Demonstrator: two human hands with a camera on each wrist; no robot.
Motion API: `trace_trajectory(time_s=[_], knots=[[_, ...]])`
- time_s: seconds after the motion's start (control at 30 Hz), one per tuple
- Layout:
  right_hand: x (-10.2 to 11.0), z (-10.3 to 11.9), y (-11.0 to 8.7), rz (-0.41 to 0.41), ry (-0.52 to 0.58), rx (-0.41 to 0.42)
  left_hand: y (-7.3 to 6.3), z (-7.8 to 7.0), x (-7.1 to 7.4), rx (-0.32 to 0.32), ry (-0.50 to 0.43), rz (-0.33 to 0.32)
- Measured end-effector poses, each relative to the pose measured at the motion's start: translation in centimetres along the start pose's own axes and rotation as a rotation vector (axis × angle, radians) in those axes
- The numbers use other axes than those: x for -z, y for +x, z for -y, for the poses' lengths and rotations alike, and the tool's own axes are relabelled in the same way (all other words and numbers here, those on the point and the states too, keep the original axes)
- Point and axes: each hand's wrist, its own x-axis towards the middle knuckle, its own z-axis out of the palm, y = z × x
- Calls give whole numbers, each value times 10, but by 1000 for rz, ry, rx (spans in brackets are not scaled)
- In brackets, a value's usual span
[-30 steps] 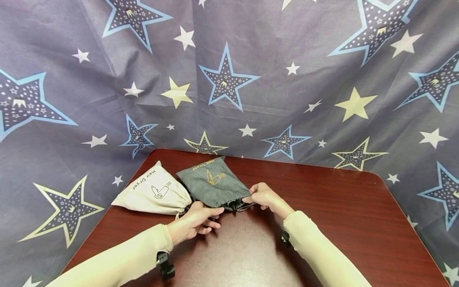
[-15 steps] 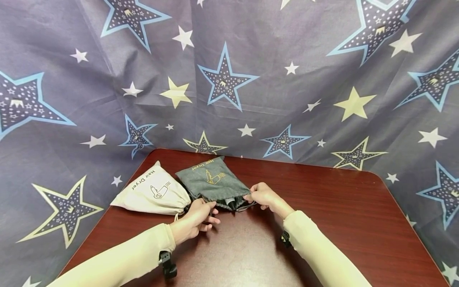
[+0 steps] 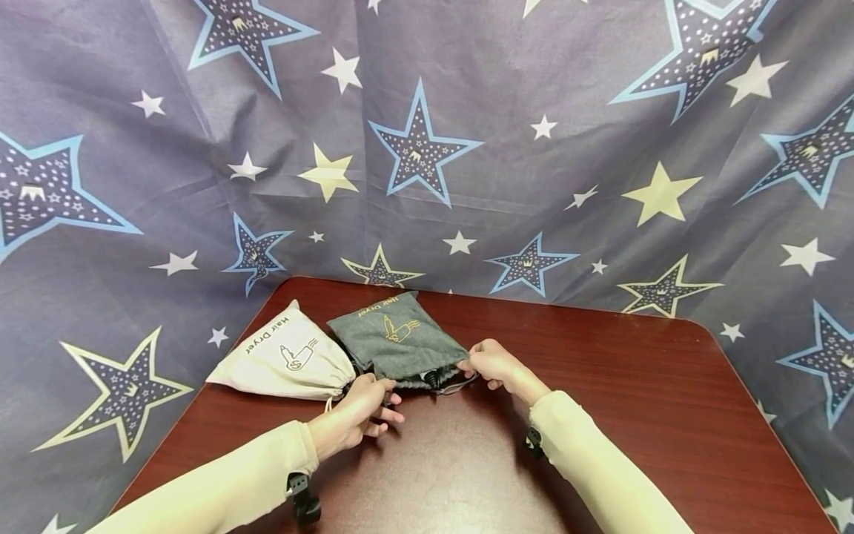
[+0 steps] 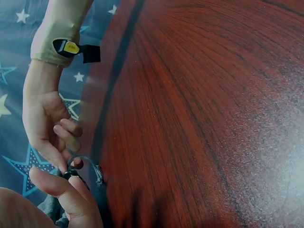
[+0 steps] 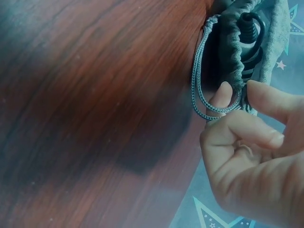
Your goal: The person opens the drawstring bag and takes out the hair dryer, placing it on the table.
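Note:
A dark grey drawstring bag (image 3: pixel 400 337), printed "Hair Dryer" in gold, lies on the table with its mouth towards me. My left hand (image 3: pixel 356 415) pinches the left side of the mouth between thumb and forefinger, the other fingers loose below. At the right corner, my right hand (image 3: pixel 497 363) pinches the hem. Beside its fingers, a grey cord loop (image 5: pixel 198 71) hangs out in the right wrist view. Inside the mouth shows a black ribbed cable end (image 5: pixel 248 28); the rest of that item is hidden in the cloth.
A cream drawstring bag (image 3: pixel 283 363), also printed "Hair Dryer", lies left of the grey one, its gathered neck close to my left hand. Both rest on a red-brown wooden table (image 3: pixel 620 386). A star-patterned cloth (image 3: pixel 500 185) hangs behind the table.
My left thumb has come off the front of the mouth and drawn back left to the hem. The mouth gaped wider half a second ago. My right hand has edged slightly right.

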Motion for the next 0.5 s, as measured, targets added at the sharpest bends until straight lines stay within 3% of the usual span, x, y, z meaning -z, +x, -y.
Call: trace_trajectory(time_s=[0.5], knots=[[-7, 3, 0, -25, -23, 21, 9, -3, -10, 0, 17, 1]])
